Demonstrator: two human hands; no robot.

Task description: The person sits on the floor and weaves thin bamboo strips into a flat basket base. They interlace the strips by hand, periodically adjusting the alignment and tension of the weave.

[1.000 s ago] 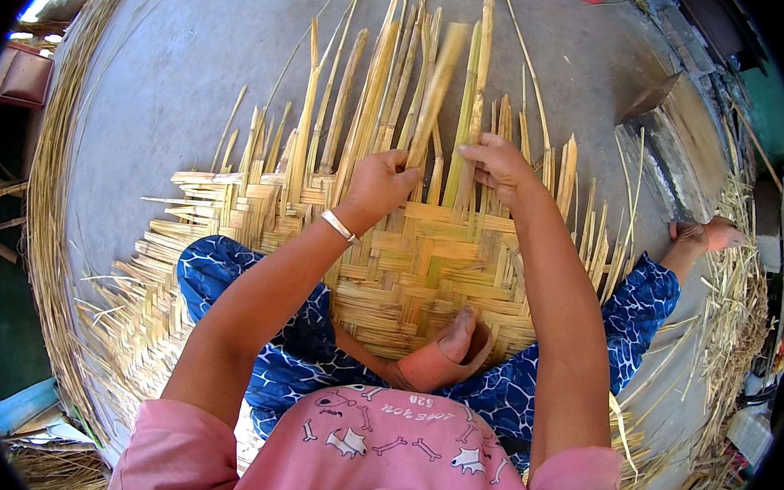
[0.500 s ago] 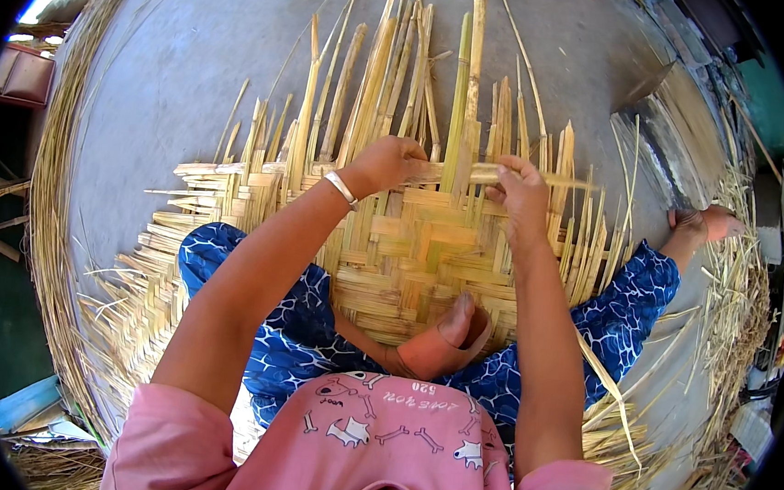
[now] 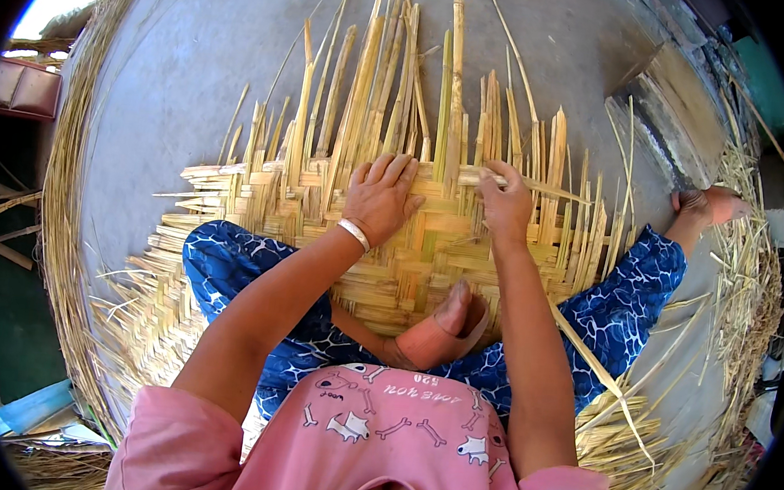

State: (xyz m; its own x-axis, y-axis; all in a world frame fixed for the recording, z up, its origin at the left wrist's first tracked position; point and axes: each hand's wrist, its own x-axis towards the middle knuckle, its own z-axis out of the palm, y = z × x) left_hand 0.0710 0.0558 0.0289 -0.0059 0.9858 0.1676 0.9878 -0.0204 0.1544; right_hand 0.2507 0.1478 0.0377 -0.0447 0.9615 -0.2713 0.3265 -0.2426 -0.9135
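Note:
A woven mat of flat yellow reed strips (image 3: 430, 234) lies on the floor under my legs. My left hand (image 3: 380, 204), with a silver bangle at its wrist, presses flat on the weave, fingers stretched out near its far edge. My right hand (image 3: 507, 208) pinches a crosswise reed strip (image 3: 557, 193) just right of the middle. This strip runs sideways along the far edge, partly under my fingers, its thin end reaching out to the right. Unwoven upright strips (image 3: 367, 96) fan out beyond the edge.
My bare foot (image 3: 451, 310) rests on the mat near my body. Long reeds (image 3: 57, 173) curve along the left side. Loose straw (image 3: 741, 254) and a grey block-like object (image 3: 675, 106) lie at the right. The floor (image 3: 197, 36) is grey.
My left hand has let go of the strip and moved down left, flattening on the mat. My right hand has shifted slightly left. The crosswise strip now lies lower against the weave.

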